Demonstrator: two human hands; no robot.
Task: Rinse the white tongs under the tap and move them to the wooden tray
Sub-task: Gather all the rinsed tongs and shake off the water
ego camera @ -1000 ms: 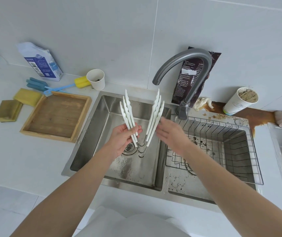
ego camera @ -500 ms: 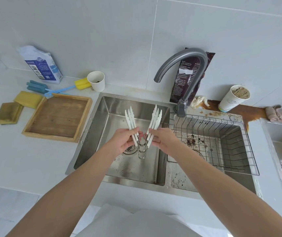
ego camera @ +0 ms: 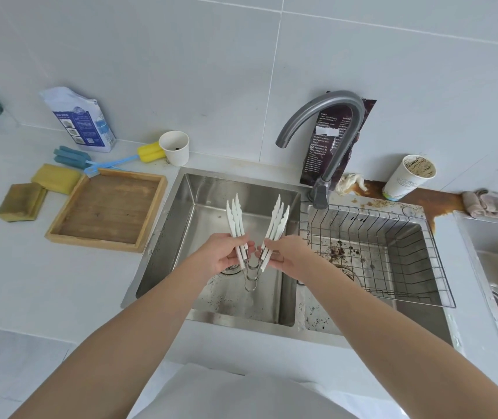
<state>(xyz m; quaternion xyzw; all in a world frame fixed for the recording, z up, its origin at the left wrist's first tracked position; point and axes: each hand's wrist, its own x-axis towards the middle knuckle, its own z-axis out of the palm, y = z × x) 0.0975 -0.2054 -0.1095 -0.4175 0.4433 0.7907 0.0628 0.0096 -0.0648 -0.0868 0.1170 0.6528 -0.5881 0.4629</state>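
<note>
Newly, right hand (ego camera: 290,259) grips white tongs (ego camera: 273,229).

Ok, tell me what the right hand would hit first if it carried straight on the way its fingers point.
The left hand: the right hand points left across the white tongs, fingertips nearly meeting, though depth is unclear.

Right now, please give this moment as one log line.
left hand: holds white plastic tongs over steel sink | right hand: holds same tongs | curved grey tap: no water visible | square wooden tray: without tongs
</note>
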